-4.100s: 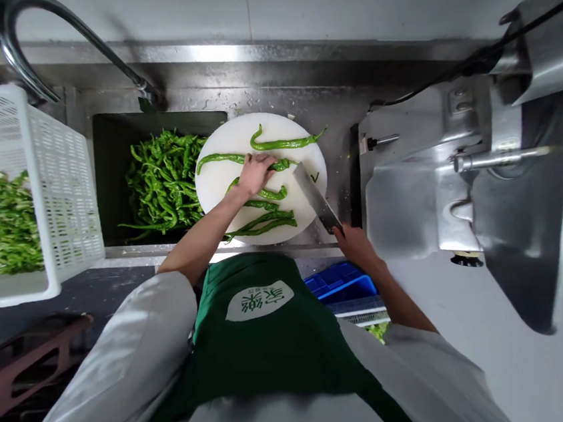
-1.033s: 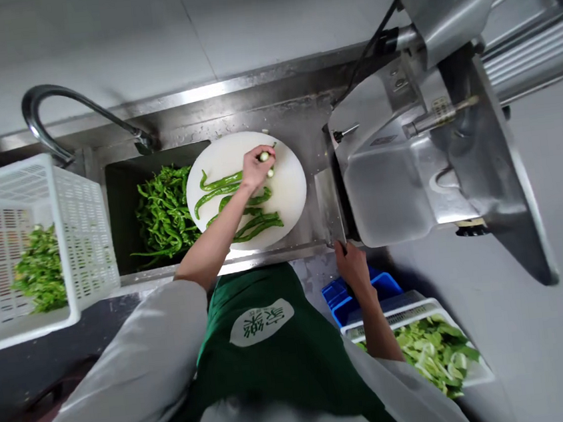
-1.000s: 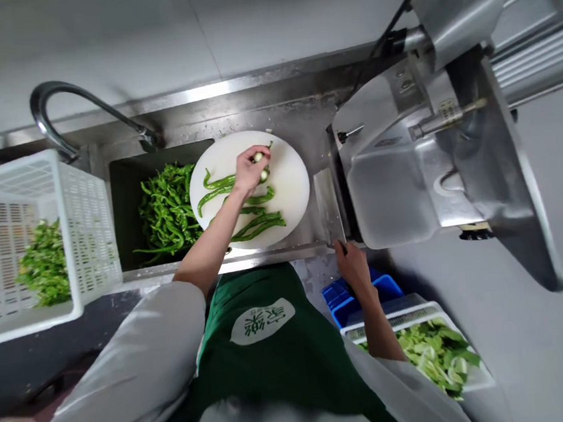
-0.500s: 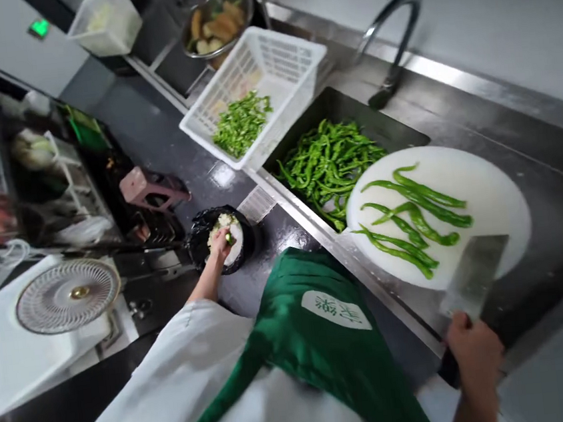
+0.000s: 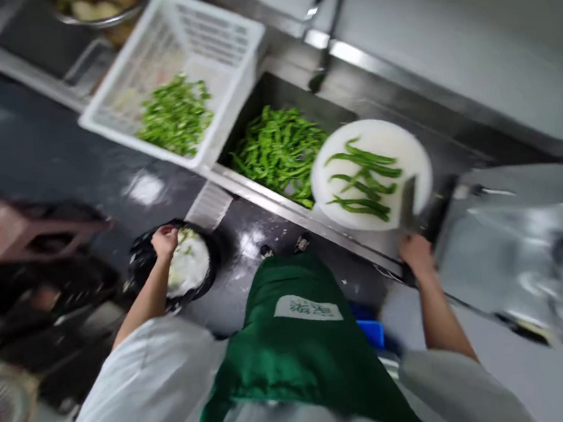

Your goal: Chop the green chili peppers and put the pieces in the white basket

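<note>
My right hand [image 5: 417, 254] grips a cleaver [image 5: 408, 203] by its handle, the blade over the right edge of a round white cutting board [image 5: 412, 150]. Several long green chili peppers [image 5: 375, 174] lie on the board, left of the blade. Far to the left, my left hand [image 5: 165, 240] hangs over a bin lined with a black bag [image 5: 142, 259]. Its fingers are drawn together; whether anything is in them cannot be made out. Pale scraps [image 5: 184, 271] with green bits lie in the bin.
Whole green peppers [image 5: 280, 151] fill a sink behind the board, under a faucet [image 5: 326, 38]. A white plastic basket [image 5: 248, 36] holds chopped green pieces [image 5: 178, 114]. A metal bowl [image 5: 105, 18] stands farther left, and a pink stool [image 5: 7, 233] on the floor.
The view has swung right and down. My left hand no longer shows the green piece that was in its fingers, and green bits lie in the bin. The cleaver stays in my right hand.
</note>
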`<state>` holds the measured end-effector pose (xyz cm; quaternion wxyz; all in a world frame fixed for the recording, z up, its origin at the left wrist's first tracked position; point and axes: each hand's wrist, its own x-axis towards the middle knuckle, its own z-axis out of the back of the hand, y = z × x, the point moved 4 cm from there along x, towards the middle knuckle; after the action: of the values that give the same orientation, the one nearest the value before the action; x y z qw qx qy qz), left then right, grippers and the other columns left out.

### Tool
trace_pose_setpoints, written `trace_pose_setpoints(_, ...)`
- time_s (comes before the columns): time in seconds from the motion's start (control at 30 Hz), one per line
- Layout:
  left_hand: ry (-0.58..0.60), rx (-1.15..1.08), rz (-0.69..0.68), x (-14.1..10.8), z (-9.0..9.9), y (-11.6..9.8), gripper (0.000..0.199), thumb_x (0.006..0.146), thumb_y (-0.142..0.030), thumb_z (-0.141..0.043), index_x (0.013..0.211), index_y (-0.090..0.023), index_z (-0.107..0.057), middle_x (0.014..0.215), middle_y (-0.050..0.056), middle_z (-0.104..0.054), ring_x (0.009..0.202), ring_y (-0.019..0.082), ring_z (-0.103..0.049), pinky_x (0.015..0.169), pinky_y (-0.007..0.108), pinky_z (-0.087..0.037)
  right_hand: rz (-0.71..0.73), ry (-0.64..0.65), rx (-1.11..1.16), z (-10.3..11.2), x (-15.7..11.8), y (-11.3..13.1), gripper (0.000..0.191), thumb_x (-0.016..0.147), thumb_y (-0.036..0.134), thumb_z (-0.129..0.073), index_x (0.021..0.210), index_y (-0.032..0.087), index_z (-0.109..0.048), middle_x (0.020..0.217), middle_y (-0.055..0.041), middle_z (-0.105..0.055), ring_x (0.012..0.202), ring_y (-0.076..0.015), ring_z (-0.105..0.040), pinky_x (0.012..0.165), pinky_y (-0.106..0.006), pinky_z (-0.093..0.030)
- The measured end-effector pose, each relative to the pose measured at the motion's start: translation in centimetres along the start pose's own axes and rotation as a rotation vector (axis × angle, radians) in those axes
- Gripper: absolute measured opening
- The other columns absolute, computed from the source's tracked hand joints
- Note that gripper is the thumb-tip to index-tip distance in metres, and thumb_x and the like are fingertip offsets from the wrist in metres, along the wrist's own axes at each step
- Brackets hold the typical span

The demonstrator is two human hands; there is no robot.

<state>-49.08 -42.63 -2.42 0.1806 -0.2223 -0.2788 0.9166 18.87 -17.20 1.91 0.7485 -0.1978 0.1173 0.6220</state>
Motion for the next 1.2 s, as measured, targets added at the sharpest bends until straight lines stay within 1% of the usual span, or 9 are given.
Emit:
trace_pose_setpoints(0.1, 0.086, -0.029, -0.323, -2.5, -8.0, -6.9, 0.009, 0.085, -0.015, -0.056, 0.086, -0.018, -0.064, 0.082, 0.003, -0.066, 0.083, 0.021, -0.064, 0.086, 0.033, -0.050, -0.015, -0.029, 0.051, 0.1, -0.5, 2.7, 0.038, 0.099, 0.017, -0.043, 0.110, -0.004, -0.073, 0.101, -0.0305, -0.073, 0.100, -0.0323, -0.072, 0.079, -0.034, -0.048)
trace_pose_setpoints(0.3, 0.686, -0.015, -1.258, -19.0, -26.3, -27.7, 0.030, 0.094, -0.016, -0.046, 0.112, -0.019, -0.070, 0.117, 0.012, -0.068, 0.114, 0.026, -0.061, 0.104, 0.039, -0.048, 0.050, -0.050, 0.128, -0.6, -1.5, 2.9, 0.042, 0.106, 0.023, -0.037, 0.112, 0.001, -0.072, 0.106, -0.0276, -0.073, 0.102, -0.0298, -0.072, 0.085, -0.033, -0.049)
trace_pose_setpoints(0.37, 0.742, 0.110, -1.371, -21.8, -30.6, -33.0, 0.033, 0.094, -0.013, -0.044, 0.112, -0.019, -0.071, 0.120, 0.013, -0.067, 0.118, 0.028, -0.059, 0.107, 0.041, -0.046, 0.069, -0.042, 0.147, -0.7, -1.4, 1.8, 0.041, 0.106, 0.025, -0.039, 0.112, 0.003, -0.072, 0.105, -0.0251, -0.074, 0.100, -0.0283, -0.072, 0.085, -0.032, -0.049)
trace_pose_setpoints(0.47, 0.557, 0.288, -1.291, -21.4, -35.0, -38.6, 0.042, 0.091, -0.008, -0.045, 0.125, -0.017, -0.067, 0.136, 0.019, -0.059, 0.130, 0.034, -0.050, 0.112, 0.050, -0.039, 0.098, -0.024, 0.184, -0.7, -0.7, -0.1, 0.040, 0.106, 0.028, -0.039, 0.111, 0.007, -0.072, 0.102, -0.0218, -0.075, 0.098, -0.0273, -0.072, 0.085, -0.031, -0.048)
trace_pose_setpoints(0.67, 0.594, 0.437, -1.061, -17.7, -38.9, -42.5, 0.041, 0.081, -0.007, -0.054, 0.118, -0.011, -0.070, 0.109, 0.020, -0.071, 0.099, 0.031, -0.067, 0.093, 0.046, -0.051, 0.150, 0.032, 0.282, -0.6, 1.2, -3.1, 0.039, 0.107, 0.030, -0.037, 0.110, 0.011, -0.071, 0.101, -0.0186, -0.076, 0.096, -0.0259, -0.073, 0.083, -0.030, -0.046)
trace_pose_setpoints(0.83, 0.800, -0.108, -0.931, -15.8, -36.2, -46.4, 0.037, 0.081, -0.020, -0.063, 0.117, -0.014, -0.071, 0.083, 0.006, -0.071, 0.053, 0.013, -0.059, 0.056, 0.027, -0.051, 0.196, 0.080, 0.375, -1.1, 2.6, -4.4, 0.037, 0.107, 0.030, -0.037, 0.109, 0.012, -0.070, 0.100, -0.0169, -0.076, 0.094, -0.0250, -0.072, 0.080, -0.029, -0.044)
trace_pose_setpoints(0.93, 0.722, -0.350, -0.868, -13.1, -34.6, -51.3, 0.037, 0.085, -0.036, -0.066, 0.115, -0.016, -0.071, 0.075, 0.000, -0.065, 0.042, 0.007, -0.049, 0.045, 0.020, -0.042, 0.209, 0.117, 0.400, -1.5, 3.3, -4.9, 0.036, 0.107, 0.029, -0.036, 0.109, 0.013, -0.069, 0.100, -0.0160, -0.076, 0.093, -0.0245, -0.072, 0.079, -0.029, -0.042)
trace_pose_setpoints(1.1, 0.398, -0.317, -1.224, -10.0, -37.1, -57.1, 0.034, 0.091, -0.038, -0.063, 0.114, -0.015, -0.070, 0.102, 0.008, -0.071, 0.083, 0.017, -0.066, 0.077, 0.028, -0.054, 0.198, 0.139, 0.415, -2.0, 4.1, -5.0, 0.035, 0.107, 0.031, -0.037, 0.106, 0.015, -0.068, 0.097, -0.0143, -0.076, 0.092, -0.0240, -0.071, 0.076, -0.029, -0.040)
trace_pose_setpoints(1.2, 0.467, 0.091, -1.440, -9.7, -41.7, -56.1, 0.030, 0.089, -0.023, -0.055, 0.113, -0.013, -0.071, 0.112, 0.014, -0.070, 0.104, 0.025, -0.063, 0.097, 0.038, -0.050, 0.179, 0.126, 0.407, -2.2, 4.3, -4.6, 0.033, 0.107, 0.030, -0.039, 0.104, 0.015, -0.068, 0.094, -0.0134, -0.076, 0.087, -0.0232, -0.071, 0.073, -0.029, -0.039)
